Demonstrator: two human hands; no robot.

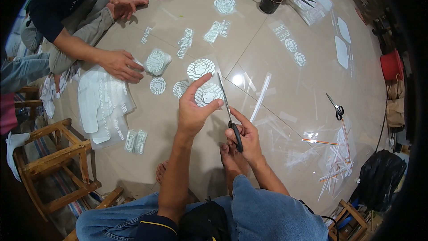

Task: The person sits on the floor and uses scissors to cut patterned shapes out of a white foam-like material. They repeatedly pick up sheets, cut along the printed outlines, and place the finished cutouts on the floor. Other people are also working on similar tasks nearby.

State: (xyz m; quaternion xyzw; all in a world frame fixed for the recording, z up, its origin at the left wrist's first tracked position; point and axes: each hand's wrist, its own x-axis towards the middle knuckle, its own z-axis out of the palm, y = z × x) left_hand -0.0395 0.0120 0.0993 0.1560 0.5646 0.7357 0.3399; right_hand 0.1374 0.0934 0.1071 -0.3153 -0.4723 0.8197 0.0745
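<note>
Through the head camera I have the sheet [197, 78] held up over the floor [276, 35], just in front of me and near mid-view. It is clear film carrying two round designs, one above the other. My left hand [191, 112] has its grip pressed together on the sheet's lower part, the forefinger tip lying over the designs and the thumb near the bottom right corner. My right hand [246, 138] has its grip closed around the handles of the scissors [226, 100], whose blades point away from me along the sheet's right edge. I cannot tell whether the blades stand apart, or whether they touch the film.

To trim this well, I would hold the film flat and taut, since a limp sheet would probably fold between the blades. I would leave the scissors at one comfortable angle and turn the sheet with the left hand, so that the cut follows the curve. Long, smooth strokes should leave fewer nicks than short snips. The left thumb sits close to the blades' line, so I would draw it back first. A loose round [157, 85] lies on the floor to the left; offcuts are best dropped right, toward the scrap heap [336, 163].
</note>
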